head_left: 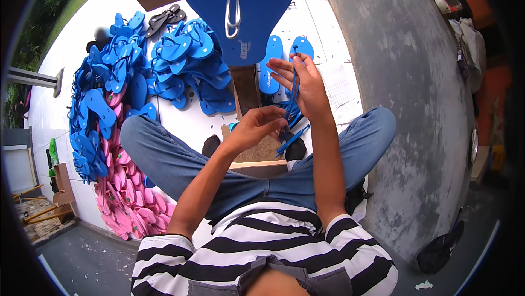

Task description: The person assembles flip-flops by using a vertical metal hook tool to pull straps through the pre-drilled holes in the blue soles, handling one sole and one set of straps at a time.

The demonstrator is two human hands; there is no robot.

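Note:
My right hand point(307, 83) is raised and pinches the upper end of a blue flip-flop strap point(296, 85) between thumb and fingertips, the other fingers stretched out to the left. The strap hangs down toward my left hand point(257, 129), whose curled fingers and thumb close about its lower part. More loose blue straps point(293, 138) lie just below, near my foot. Ahead of both hands a large blue sole point(240, 0) rests on a wooden stand point(247, 89). A bent metal wire tool point(233, 19) stands out from the sole's hole.
Heaped blue flip-flops point(186, 50) lie at the left, with pink flip-flops point(128, 192) nearer to me. A black pair point(165, 19) lies beyond. Two blue soles point(270, 69) and a printed sheet point(336, 85) lie ahead right. A grey wall point(410, 104) stands along the right.

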